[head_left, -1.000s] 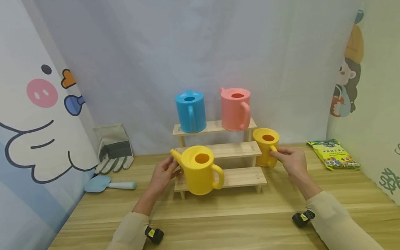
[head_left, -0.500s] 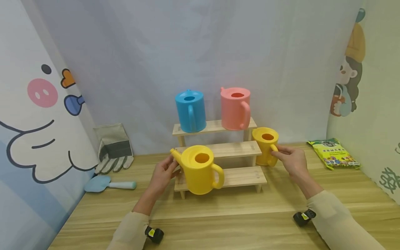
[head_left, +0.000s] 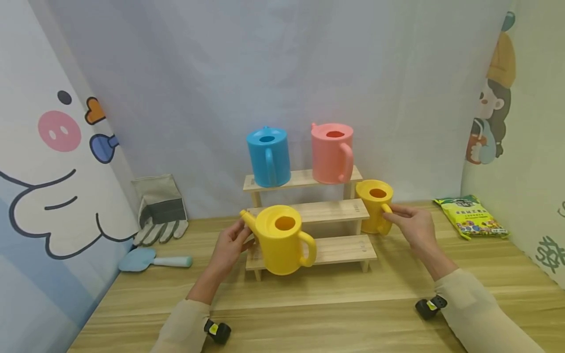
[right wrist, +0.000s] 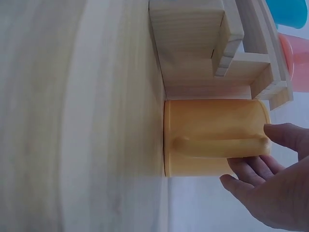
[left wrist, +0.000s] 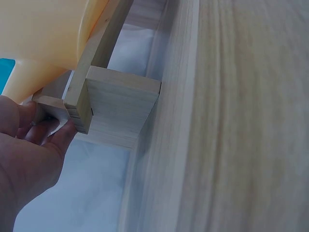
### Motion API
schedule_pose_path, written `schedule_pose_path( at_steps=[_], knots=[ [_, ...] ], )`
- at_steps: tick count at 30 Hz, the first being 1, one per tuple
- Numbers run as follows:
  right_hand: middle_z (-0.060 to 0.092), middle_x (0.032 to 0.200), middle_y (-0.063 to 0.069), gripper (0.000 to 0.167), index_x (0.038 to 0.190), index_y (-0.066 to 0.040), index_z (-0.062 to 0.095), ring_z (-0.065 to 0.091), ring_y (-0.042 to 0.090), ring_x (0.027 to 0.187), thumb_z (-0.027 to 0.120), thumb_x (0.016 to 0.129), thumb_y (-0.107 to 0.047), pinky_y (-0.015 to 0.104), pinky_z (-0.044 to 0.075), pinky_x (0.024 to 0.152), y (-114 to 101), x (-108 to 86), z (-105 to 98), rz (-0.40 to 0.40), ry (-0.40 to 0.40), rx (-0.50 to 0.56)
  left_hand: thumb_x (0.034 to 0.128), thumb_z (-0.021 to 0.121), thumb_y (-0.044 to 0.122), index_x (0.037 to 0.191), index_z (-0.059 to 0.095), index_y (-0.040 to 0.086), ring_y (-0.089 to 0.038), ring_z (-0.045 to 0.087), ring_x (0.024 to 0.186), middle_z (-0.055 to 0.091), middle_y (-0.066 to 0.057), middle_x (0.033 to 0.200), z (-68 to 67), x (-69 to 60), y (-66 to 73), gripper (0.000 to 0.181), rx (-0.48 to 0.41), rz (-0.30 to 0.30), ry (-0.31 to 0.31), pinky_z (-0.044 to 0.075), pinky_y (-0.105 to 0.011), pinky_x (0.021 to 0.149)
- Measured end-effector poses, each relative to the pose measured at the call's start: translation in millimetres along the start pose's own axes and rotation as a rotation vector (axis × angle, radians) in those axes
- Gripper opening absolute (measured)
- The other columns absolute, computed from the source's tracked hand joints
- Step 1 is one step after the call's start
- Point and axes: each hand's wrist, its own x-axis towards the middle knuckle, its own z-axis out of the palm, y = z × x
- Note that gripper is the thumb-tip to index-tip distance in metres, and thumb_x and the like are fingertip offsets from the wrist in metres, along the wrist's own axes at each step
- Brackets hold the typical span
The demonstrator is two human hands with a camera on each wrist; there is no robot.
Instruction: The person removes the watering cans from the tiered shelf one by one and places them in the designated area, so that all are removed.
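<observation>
My left hand (head_left: 228, 249) is beside the left end of a three-step wooden stand (head_left: 340, 212); in the left wrist view its fingers (left wrist: 62, 137) and thumb grip the end of a step. A yellow watering can (head_left: 281, 242) appears to sit on the lowest step, spout toward that hand. My right hand (head_left: 412, 226) holds the handle of a smaller-looking yellow watering can (right wrist: 217, 121), thumb near the handle's top, fingers behind it. That can stands upright on the table beside the stand's right end. Blue (head_left: 268, 159) and pink (head_left: 331, 154) watering cans occupy the top step.
A work glove (head_left: 161, 208) leans at the back left, with a light-blue hand trowel (head_left: 152, 260) before it. At the right lies a green-yellow packet (head_left: 472, 218). A pale curtain (head_left: 212, 98) hangs behind, and printed panels border both sides of the wooden table (head_left: 309, 323).
The smaller yellow can shifted very slightly left and back early on, the right hand still on its handle. The left hand and the other cans look the same.
</observation>
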Motion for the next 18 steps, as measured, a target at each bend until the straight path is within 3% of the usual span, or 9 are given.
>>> schedule_pose_path(
  at_steps=[18],
  knots=[
    [0.056,0.137,0.023,0.049,0.139,0.003,0.056,0.052,0.034,0.128,0.067,0.099,-0.021,0.046,0.046,0.108,1.6,1.2,0.7,-0.049,-0.029,-0.024,0.1084,0.046,0.014,0.156,0.034,0.004,-0.031,0.045,0.137,0.035,-0.012,0.158,1.3,-0.3,0.4,0.050,-0.005,-0.014,0.016,0.050,-0.041,0.103]
  ],
)
